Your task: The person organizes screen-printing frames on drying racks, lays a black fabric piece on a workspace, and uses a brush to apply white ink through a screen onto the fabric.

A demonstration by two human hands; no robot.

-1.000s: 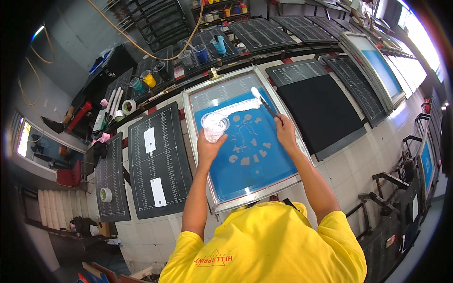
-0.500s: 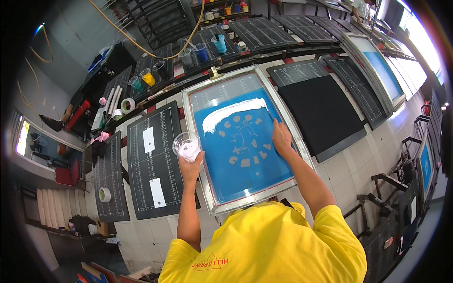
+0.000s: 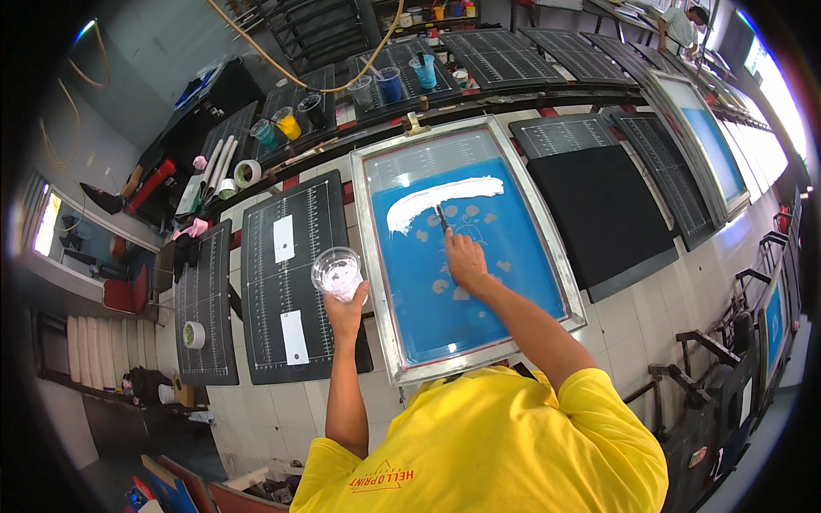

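A framed printing screen (image 3: 445, 338) with blue mesh lies in front of me, and grey open shapes show in its blue coating. Across its upper part runs a thick curved band of white ink (image 3: 445, 191). My right hand (image 3: 467, 263) is over the mesh, fingers closed around a thin dark spatula (image 3: 441, 217) whose far end reaches the band's lower edge. Left of the frame, my left hand (image 3: 345, 312) grips a clear plastic cup (image 3: 336, 271) with white ink smeared inside.
Black printing boards (image 3: 295, 333) flank the screen; one on the right carries black fabric (image 3: 590, 209). Behind stand ink cups (image 3: 389, 84) and tape rolls (image 3: 247, 173). Another screen (image 3: 705, 141) leans at right. A person (image 3: 682, 32) works far off at the upper right.
My right hand has moved left from the screen's right side to its middle, bringing the spatula to the white band. The left hand still holds the cup. The view has shifted slightly.
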